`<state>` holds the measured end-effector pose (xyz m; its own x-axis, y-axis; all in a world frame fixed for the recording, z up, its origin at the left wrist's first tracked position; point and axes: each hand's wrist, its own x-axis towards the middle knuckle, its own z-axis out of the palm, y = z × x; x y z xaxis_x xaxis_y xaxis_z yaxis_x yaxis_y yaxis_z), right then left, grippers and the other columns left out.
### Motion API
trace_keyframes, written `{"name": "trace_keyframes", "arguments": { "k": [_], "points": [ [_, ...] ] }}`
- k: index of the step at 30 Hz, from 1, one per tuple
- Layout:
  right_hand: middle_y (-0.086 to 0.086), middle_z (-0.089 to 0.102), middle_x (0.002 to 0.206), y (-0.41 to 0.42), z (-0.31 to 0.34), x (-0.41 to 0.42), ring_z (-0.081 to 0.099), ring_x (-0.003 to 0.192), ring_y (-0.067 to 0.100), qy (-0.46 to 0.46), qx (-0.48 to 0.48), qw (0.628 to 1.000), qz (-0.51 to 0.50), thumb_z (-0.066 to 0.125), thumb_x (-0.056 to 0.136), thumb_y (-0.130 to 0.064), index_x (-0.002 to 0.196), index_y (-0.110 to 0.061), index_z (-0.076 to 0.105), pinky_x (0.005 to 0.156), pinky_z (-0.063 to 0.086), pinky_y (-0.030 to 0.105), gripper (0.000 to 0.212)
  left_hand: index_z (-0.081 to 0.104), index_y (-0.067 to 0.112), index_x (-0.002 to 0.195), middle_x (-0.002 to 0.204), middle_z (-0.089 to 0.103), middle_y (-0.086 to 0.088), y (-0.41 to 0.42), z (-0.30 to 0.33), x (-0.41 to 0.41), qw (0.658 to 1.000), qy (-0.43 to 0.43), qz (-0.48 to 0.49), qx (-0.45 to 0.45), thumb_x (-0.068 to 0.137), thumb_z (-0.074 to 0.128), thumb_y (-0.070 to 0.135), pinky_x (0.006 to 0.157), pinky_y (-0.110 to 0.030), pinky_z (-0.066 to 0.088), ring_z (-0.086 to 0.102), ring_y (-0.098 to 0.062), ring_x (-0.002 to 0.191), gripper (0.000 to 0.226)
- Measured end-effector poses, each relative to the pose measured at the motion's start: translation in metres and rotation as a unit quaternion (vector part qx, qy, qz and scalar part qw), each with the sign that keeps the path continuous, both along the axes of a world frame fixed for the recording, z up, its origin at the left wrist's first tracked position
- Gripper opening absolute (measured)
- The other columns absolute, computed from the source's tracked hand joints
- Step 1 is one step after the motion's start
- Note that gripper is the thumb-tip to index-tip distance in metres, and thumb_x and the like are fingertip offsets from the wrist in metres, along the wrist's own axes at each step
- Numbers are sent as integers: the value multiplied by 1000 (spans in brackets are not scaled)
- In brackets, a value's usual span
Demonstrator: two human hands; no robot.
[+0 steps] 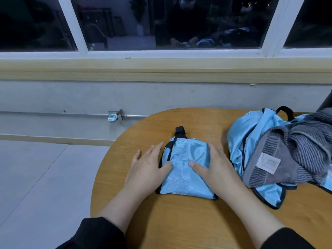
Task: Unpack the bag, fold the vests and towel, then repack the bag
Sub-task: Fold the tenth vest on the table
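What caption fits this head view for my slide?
Both hands, left and right, press flat a folded blue vest on the table.

A rounded wooden table [179,221] fills the lower right of the frame. At its centre lies a folded light-blue vest [186,169] with black trim. At the right edge lies a crumpled blue bag [251,141], with a grey striped towel [296,151] draped over it.

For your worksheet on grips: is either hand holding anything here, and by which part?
Nothing is gripped. The left hand and right hand lie flat with straight fingers, pressing the two sides of the folded blue vest.
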<state>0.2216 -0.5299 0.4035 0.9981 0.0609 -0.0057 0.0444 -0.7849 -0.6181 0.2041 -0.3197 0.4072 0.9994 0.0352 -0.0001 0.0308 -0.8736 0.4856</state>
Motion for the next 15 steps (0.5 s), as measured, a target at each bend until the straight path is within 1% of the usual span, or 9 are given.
{"name": "trace_keyframes", "arguments": {
  "k": [3,5,6,7,8,10,11,13,15],
  "points": [
    [-3,44,153,13,1,-1,35,145,24,39,79,996,-3,69,85,-59,160,-35,15,114,37,39,95,17,40,158,159,37,18,-8,6,-7,999,4,5,-47,104,43,44,127,-33,0,20,-4,149,61],
    [-12,46,144,20,5,-6,45,131,12,36,184,982,-25,75,88,-40,159,-37,18,93,42,13,91,17,42,157,152,46,18,-13,7,-11,997,3,12,-74,106,42,41,126,-31,3,23,-9,145,57],
    [-17,43,141,23,7,-9,45,124,6,38,231,972,-38,76,91,-30,159,-36,20,81,41,4,88,17,45,156,149,50,18,-14,5,-12,996,6,16,-87,106,42,42,126,-32,5,25,-12,145,57],
    [-19,42,141,24,9,-11,46,120,1,38,278,958,-52,75,91,-22,159,-36,21,77,41,3,87,17,48,155,147,51,21,-14,4,-13,994,4,24,-103,105,43,43,126,-34,9,24,-16,147,56],
    [-19,44,144,24,10,-12,50,118,0,41,326,942,-65,76,91,-18,158,-36,23,80,44,6,87,18,51,153,146,50,24,-12,0,-11,992,10,32,-118,104,43,44,125,-37,13,21,-20,150,55],
    [-12,54,140,23,12,-13,63,112,5,83,423,899,-83,78,88,-14,157,-37,26,88,56,25,90,21,56,149,143,51,28,-10,-1,-12,987,25,34,-155,103,42,36,120,-41,25,25,-22,150,55],
    [-9,59,132,23,15,-15,69,106,11,114,460,876,-88,79,87,-12,157,-39,26,89,59,34,92,25,58,147,139,54,27,-11,0,-14,982,20,27,-184,102,39,30,116,-42,34,36,-19,143,55],
    [-2,68,118,24,18,-20,76,95,19,152,506,844,-96,78,86,-4,156,-38,29,82,62,41,91,36,56,141,127,62,25,-16,9,-21,963,-2,30,-269,102,35,20,100,-38,49,59,-3,115,53],
    [2,71,116,25,21,-26,77,91,22,156,537,823,-104,74,88,1,155,-36,34,73,63,41,86,41,53,140,122,64,24,-20,18,-28,933,-13,49,-355,106,41,24,90,-28,51,62,9,101,44]
  ]
}}
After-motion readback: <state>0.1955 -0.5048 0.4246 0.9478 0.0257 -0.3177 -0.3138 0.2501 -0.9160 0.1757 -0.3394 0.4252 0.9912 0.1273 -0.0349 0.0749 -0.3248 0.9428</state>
